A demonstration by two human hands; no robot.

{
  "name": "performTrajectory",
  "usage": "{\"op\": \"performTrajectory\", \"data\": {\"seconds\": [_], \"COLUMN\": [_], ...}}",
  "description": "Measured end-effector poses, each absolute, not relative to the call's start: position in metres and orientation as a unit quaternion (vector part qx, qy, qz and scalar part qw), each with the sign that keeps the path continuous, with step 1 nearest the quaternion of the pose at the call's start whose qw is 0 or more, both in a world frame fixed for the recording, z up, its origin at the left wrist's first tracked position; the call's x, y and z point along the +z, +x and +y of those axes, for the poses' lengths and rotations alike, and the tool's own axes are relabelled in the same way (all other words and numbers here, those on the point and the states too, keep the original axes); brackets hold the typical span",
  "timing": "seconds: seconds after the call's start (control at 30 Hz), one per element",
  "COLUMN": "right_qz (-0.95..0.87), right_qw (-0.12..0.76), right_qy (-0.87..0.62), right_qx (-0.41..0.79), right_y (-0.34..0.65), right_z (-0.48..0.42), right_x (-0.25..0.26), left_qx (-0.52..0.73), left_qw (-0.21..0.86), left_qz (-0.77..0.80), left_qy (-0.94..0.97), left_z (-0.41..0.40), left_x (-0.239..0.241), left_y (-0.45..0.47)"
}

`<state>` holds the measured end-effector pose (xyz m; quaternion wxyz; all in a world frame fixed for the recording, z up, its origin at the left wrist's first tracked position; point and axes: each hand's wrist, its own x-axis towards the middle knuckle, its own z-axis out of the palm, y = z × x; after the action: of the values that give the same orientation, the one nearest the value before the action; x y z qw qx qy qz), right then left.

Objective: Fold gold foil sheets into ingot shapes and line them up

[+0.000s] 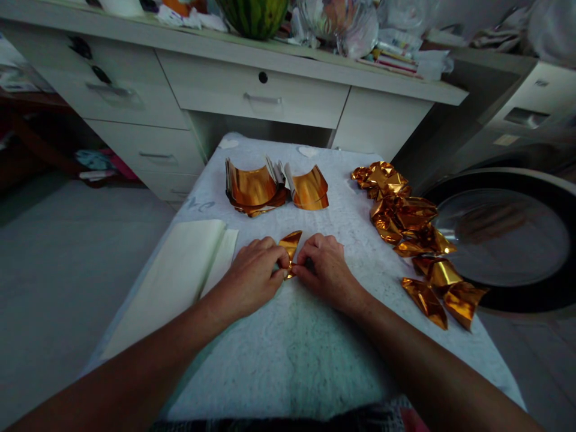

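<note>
Left hand [254,270] – fingers curled close, thumb and forefinger pinching near edge of gold foil piece [289,247]. Right hand [324,264] – fingers bent, tips pressing same piece from right side. Foil piece lies at middle of white cloth-covered board [288,348], between both hands, far tip sticking up. Far side: two curled stacks of gold sheets [274,187]. Right edge: row of folded gold pieces [414,240]. Left: cream paper stack [175,276]. Faint blue lettering on cloth, far left – unreadable.
</note>
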<state>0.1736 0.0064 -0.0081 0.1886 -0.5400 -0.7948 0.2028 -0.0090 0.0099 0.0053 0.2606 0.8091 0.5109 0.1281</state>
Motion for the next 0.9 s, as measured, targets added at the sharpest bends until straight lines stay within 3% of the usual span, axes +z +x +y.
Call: {"op": "performTrajectory", "data": {"seconds": [0.9], "right_qz": [-0.785], "right_qw": [0.186], "right_qy": [-0.556], "right_qx": [0.202], "right_y": [0.1722], "right_z": [0.0063], "right_x": [-0.0074], "left_qx": [0.116], "left_qw": [0.249], "left_qz": [0.527], "left_qy": [0.805], "left_z": [0.0107], "left_x": [0.0005], "left_y": [-0.0075]}}
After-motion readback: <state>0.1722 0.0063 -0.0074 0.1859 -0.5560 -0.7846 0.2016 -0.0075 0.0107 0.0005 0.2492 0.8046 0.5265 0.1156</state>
